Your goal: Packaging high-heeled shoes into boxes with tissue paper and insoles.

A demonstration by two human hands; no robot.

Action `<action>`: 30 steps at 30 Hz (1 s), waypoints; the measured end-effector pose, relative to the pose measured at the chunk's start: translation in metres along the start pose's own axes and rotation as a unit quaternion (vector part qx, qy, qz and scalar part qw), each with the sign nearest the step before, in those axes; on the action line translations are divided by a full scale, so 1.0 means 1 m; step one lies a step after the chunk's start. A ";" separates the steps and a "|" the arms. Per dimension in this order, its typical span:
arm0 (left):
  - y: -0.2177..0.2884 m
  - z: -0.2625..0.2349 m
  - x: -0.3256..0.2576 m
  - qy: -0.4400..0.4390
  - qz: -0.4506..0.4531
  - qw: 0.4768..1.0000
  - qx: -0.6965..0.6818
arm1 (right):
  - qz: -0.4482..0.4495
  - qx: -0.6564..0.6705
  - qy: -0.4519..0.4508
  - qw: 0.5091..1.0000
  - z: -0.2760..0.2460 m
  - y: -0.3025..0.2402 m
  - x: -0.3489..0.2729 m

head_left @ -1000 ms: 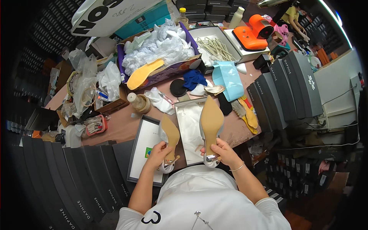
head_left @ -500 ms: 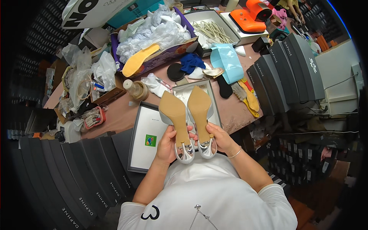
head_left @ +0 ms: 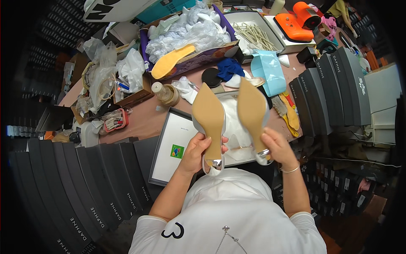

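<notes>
Two pointed high-heeled shoes are held up with their tan soles facing me and their toes pointing away. My left hand (head_left: 198, 151) is closed round the middle of the left shoe (head_left: 208, 109), whose shiny silver heel is at the near end. My right hand (head_left: 279, 147), slightly blurred, grips the right shoe (head_left: 252, 103) near its heel. The shoes are apart from each other. Beneath them lies an open shoebox (head_left: 242, 162) lined with white tissue paper (head_left: 232, 131). Its dark-edged lid (head_left: 168, 142), white inside with a green sticker, rests to the left.
Grey shoeboxes stand in rows at the left (head_left: 86, 186) and right (head_left: 327, 91). Behind are a purple box (head_left: 198, 63) of crumpled plastic, a yellow insole (head_left: 172, 62), a glue jar (head_left: 165, 93), a blue cloth (head_left: 230, 69) and an orange machine (head_left: 296, 23). A person's arm (head_left: 349, 21) shows far right.
The shoes, side by side before, have moved apart; my right hand has carried its shoe to the right. My view has shifted, and more tissue shows in the box.
</notes>
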State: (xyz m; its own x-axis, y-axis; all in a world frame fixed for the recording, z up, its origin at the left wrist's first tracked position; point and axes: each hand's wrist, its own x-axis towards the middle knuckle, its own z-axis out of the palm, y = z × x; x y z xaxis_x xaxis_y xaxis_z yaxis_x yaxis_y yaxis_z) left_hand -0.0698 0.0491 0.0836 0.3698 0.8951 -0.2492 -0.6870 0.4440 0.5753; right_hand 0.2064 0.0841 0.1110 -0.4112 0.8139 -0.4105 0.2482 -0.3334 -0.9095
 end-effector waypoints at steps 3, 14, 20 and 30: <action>0.002 -0.006 0.006 0.055 0.001 0.995 -0.081 | -0.078 -0.335 0.106 0.933 -0.052 0.012 0.015; 0.000 -0.014 0.026 -0.020 0.105 0.942 -0.317 | -0.229 -0.085 -0.100 0.965 0.078 -0.006 0.004; 0.049 -0.036 0.003 -0.112 -0.001 0.985 0.130 | -0.299 -0.296 -0.069 0.905 0.077 -0.045 -0.015; -0.013 -0.036 -0.009 0.072 -0.103 0.976 0.180 | -0.087 -0.089 -0.162 0.979 0.079 -0.030 -0.031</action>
State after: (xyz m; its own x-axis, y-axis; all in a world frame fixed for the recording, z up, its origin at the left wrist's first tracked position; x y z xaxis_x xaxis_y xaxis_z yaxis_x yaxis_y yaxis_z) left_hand -0.0871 0.0367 0.0507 0.3675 0.7969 -0.4795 -0.3345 0.5943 0.7314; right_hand 0.1426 0.0317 0.1456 -0.7102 0.6477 -0.2760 0.2864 -0.0923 -0.9537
